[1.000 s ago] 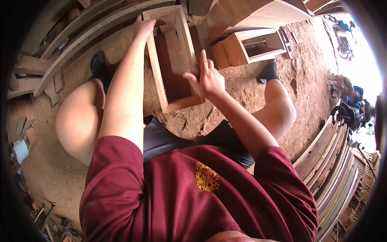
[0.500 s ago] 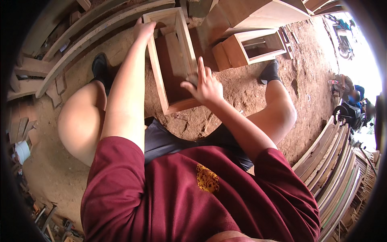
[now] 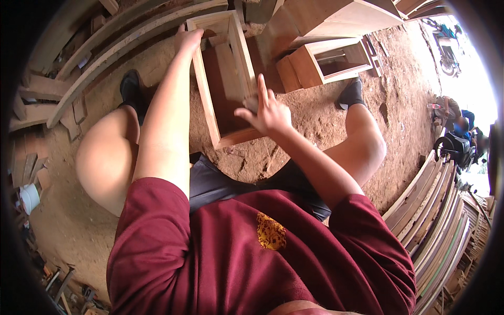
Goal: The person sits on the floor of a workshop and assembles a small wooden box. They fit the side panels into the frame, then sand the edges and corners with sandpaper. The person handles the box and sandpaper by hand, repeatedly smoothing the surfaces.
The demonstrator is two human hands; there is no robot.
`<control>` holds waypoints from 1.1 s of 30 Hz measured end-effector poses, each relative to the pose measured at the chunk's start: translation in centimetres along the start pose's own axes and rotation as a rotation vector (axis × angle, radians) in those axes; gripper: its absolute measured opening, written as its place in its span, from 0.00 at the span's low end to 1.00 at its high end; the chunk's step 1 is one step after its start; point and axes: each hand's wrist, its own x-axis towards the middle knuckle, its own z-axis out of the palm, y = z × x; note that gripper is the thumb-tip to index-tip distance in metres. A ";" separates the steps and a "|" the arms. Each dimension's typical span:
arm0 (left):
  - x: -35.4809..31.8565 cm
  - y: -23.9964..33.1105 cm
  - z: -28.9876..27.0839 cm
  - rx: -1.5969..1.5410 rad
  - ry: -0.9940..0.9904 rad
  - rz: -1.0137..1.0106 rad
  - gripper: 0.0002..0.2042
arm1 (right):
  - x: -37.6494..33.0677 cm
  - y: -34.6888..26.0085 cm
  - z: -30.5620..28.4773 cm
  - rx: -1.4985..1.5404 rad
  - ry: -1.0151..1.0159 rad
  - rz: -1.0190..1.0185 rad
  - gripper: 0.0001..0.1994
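Note:
An open-topped wooden box (image 3: 229,142), long and narrow like a drawer, stands on the dirt between my legs. Its far left corner is in the grip of my left hand (image 3: 188,40), whose fingers wrap over the rim. At the near end of the box's right side is my right hand (image 3: 272,113). Its index finger points away along that rim and the thumb sticks out over the inside. Between thumb and fingers shows a small blurred grey thing (image 3: 251,103), too unclear to name. Inside the box leans a pale wooden panel or side.
A second, smaller wooden box (image 3: 307,63) lies right of mine, in front of a larger wooden cabinet (image 3: 341,21). Curved planks (image 3: 105,68) lie at the far left. Stacked boards (image 3: 425,205) fill the right. Farther off are motorbikes (image 3: 446,52) and a person (image 3: 462,123).
Almost nothing differs. My right hand stays at the box's right rim with only a very slight shift, and my left hand keeps its hold.

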 end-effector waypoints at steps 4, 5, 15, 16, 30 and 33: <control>0.1 -0.7 1.0 0.031 0.075 -0.004 0.42 | -3.8 0.5 0.3 0.078 -0.146 0.123 0.60; 0.3 -0.8 0.8 0.047 0.109 -0.009 0.42 | -3.7 0.6 0.5 0.102 -0.122 0.133 0.58; -2.6 2.9 0.4 -0.123 -0.046 -0.038 0.36 | -0.5 0.8 -0.8 0.012 -0.176 0.117 0.56; 1.3 -2.5 -1.8 -0.105 0.018 -0.005 0.35 | -1.4 -0.8 -0.9 0.022 -0.205 0.036 0.56; -0.9 -5.6 -3.4 -0.465 0.246 -0.225 0.36 | -0.6 7.2 -4.5 0.950 0.166 0.336 0.20; -5.4 -4.5 -3.7 -0.581 0.300 -0.269 0.36 | 0.2 7.6 -5.0 1.281 0.226 0.465 0.20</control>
